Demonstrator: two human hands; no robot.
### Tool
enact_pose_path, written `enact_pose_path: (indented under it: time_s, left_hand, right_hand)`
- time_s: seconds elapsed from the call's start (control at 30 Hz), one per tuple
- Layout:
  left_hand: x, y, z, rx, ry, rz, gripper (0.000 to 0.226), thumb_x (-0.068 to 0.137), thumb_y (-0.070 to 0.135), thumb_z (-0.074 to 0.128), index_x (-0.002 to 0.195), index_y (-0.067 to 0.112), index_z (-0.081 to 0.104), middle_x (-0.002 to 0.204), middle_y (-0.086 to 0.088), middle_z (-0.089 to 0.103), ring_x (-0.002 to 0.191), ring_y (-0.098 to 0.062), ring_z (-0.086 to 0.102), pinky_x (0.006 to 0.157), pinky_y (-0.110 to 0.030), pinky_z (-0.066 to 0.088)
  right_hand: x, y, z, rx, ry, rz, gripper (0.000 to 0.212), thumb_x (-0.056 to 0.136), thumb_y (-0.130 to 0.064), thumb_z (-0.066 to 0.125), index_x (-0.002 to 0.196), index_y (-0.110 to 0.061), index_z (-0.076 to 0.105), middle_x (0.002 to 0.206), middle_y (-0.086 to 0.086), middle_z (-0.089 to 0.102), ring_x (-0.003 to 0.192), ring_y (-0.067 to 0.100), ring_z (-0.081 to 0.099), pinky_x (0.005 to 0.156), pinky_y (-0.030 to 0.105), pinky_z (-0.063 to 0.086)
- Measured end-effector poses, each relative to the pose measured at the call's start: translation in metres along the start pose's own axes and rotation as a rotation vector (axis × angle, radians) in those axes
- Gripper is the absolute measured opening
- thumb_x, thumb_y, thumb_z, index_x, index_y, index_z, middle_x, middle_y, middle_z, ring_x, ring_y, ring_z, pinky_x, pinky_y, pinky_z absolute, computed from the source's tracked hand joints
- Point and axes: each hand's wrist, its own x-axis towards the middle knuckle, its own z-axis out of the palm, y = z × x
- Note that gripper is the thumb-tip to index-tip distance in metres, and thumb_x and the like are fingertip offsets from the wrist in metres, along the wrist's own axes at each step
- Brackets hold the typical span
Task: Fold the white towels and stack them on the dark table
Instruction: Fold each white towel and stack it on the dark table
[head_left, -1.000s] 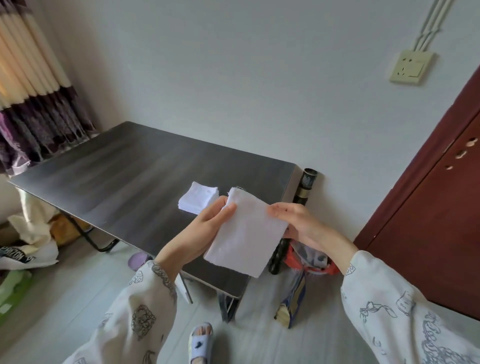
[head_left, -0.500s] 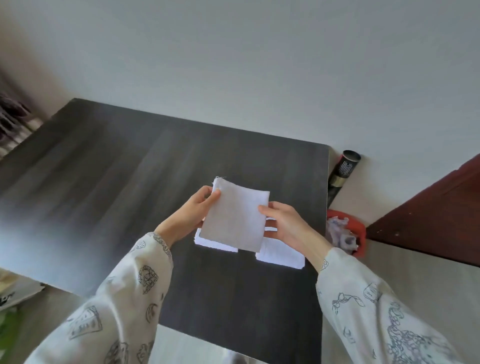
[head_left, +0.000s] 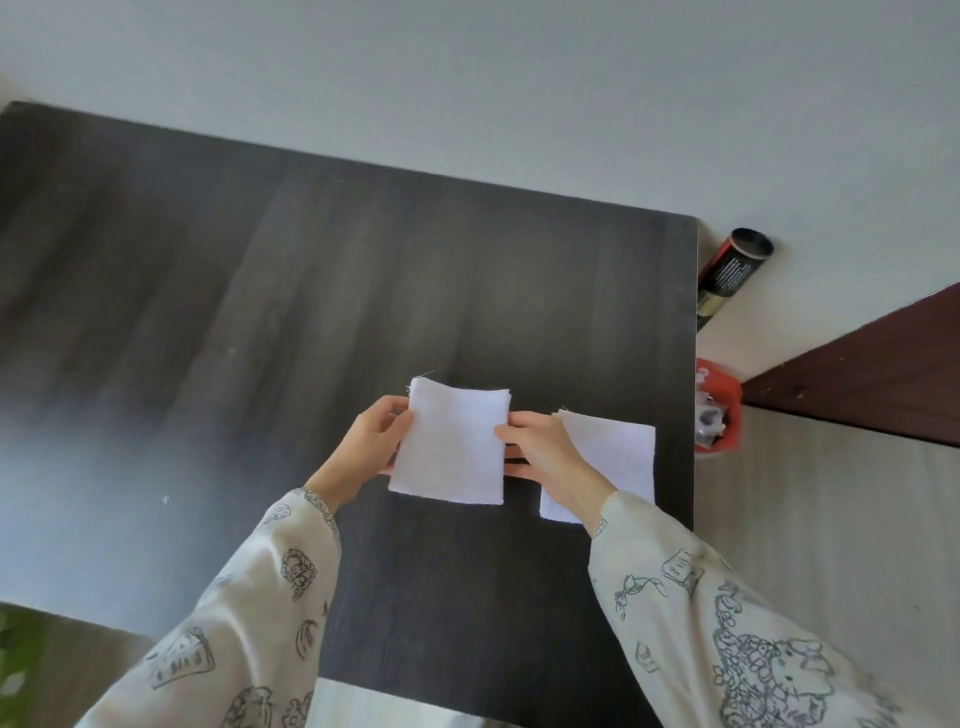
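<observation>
White towel (head_left: 449, 447), rectangular cloth, pinched by left hand (head_left: 363, 441) & right hand (head_left: 540, 452) over dark table (head_left: 260, 312)

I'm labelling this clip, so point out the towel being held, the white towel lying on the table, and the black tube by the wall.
held towel (head_left: 451, 447), head view, middle of its face
lying towel (head_left: 618, 457), head view, bare right part
black tube (head_left: 730, 273), head view, its side
</observation>
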Motion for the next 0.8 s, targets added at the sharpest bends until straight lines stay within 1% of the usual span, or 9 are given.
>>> enact_pose_path:
  time_s: [0.1, 0.17, 0.23, 0.3, 0.4, 0.5, 0.67, 0.73, 0.8]
  left_hand:
    - [0.006, -0.010, 0.003, 0.000, 0.018, -0.019, 0.017, 0.098, 0.025, 0.040, 0.108, 0.020, 0.052, 0.104, -0.010, 0.063, 0.085, -0.016, 0.064, 0.059, -0.023, 0.053]
    - [0.010, -0.012, 0.004, -0.006, 0.030, -0.027, 0.016, 0.097, 0.024, 0.041, 0.109, 0.020, 0.052, 0.103, -0.013, 0.063, 0.082, -0.017, 0.064, 0.058, -0.023, 0.053]
    - [0.014, -0.013, 0.004, -0.004, 0.044, -0.019, 0.017, 0.097, 0.023, 0.041, 0.109, 0.020, 0.052, 0.102, -0.013, 0.063, 0.085, -0.020, 0.065, 0.060, -0.025, 0.054]
    - [0.018, -0.013, 0.004, 0.011, 0.062, -0.009, 0.017, 0.097, 0.023, 0.041, 0.109, 0.020, 0.052, 0.101, -0.012, 0.063, 0.087, -0.021, 0.065, 0.063, -0.029, 0.055]
    - [0.023, -0.015, 0.004, 0.048, 0.076, -0.014, 0.017, 0.097, 0.025, 0.041, 0.108, 0.021, 0.053, 0.098, -0.011, 0.063, 0.088, -0.023, 0.065, 0.067, -0.033, 0.057]
    - [0.028, -0.019, 0.004, 0.092, 0.081, -0.013, 0.015, 0.096, 0.026, 0.041, 0.106, 0.022, 0.053, 0.096, -0.009, 0.063, 0.088, -0.024, 0.064, 0.069, -0.038, 0.057]
    - [0.032, -0.021, 0.006, 0.183, 0.126, 0.014, 0.016, 0.096, 0.027, 0.042, 0.106, 0.020, 0.052, 0.096, -0.005, 0.060, 0.090, -0.024, 0.061, 0.075, -0.042, 0.055]
    - [0.033, -0.022, 0.008, 0.210, 0.151, 0.029, 0.019, 0.096, 0.027, 0.042, 0.108, 0.017, 0.053, 0.094, -0.005, 0.059, 0.088, -0.024, 0.059, 0.073, -0.039, 0.052]
    - [0.033, -0.023, 0.011, 0.237, 0.172, 0.036, 0.023, 0.097, 0.027, 0.041, 0.112, 0.015, 0.052, 0.091, -0.004, 0.057, 0.082, -0.021, 0.055, 0.066, -0.031, 0.047]
  right_hand:
    - [0.008, 0.007, 0.003, 0.019, 0.081, -0.005, 0.015, 0.090, -0.003, 0.050, 0.100, -0.006, 0.062, 0.101, 0.011, 0.066, 0.084, 0.022, 0.064, 0.062, 0.025, 0.054]
    - [0.013, 0.009, 0.004, 0.016, 0.133, -0.017, 0.014, 0.089, -0.004, 0.051, 0.097, -0.009, 0.061, 0.097, 0.009, 0.066, 0.083, 0.022, 0.063, 0.061, 0.026, 0.054]
    - [0.020, 0.011, 0.007, 0.003, 0.168, -0.022, 0.015, 0.088, -0.005, 0.052, 0.098, -0.010, 0.062, 0.098, 0.010, 0.067, 0.088, 0.026, 0.064, 0.067, 0.031, 0.057]
    - [0.024, 0.013, 0.009, -0.016, 0.194, -0.015, 0.019, 0.088, -0.007, 0.053, 0.104, -0.010, 0.062, 0.102, 0.011, 0.067, 0.095, 0.029, 0.065, 0.074, 0.037, 0.058]
    - [0.029, 0.015, 0.013, -0.054, 0.225, -0.002, 0.020, 0.089, -0.009, 0.052, 0.108, -0.010, 0.061, 0.105, 0.010, 0.066, 0.097, 0.027, 0.064, 0.079, 0.040, 0.057]
    - [0.030, 0.018, 0.014, -0.078, 0.244, 0.003, 0.016, 0.090, -0.008, 0.052, 0.104, -0.012, 0.059, 0.105, 0.010, 0.065, 0.096, 0.026, 0.064, 0.077, 0.037, 0.057]
    - [0.034, 0.020, 0.016, -0.120, 0.277, 0.000, 0.013, 0.091, -0.011, 0.053, 0.104, -0.011, 0.057, 0.104, 0.008, 0.063, 0.096, 0.024, 0.063, 0.071, 0.031, 0.056]
    - [0.036, 0.021, 0.017, -0.144, 0.298, 0.000, 0.009, 0.091, -0.012, 0.053, 0.100, -0.013, 0.055, 0.103, 0.006, 0.061, 0.096, 0.023, 0.062, 0.068, 0.028, 0.055]
    - [0.037, 0.021, 0.019, -0.166, 0.317, -0.004, 0.007, 0.091, -0.012, 0.052, 0.097, -0.013, 0.055, 0.103, 0.008, 0.062, 0.095, 0.024, 0.062, 0.072, 0.032, 0.056]
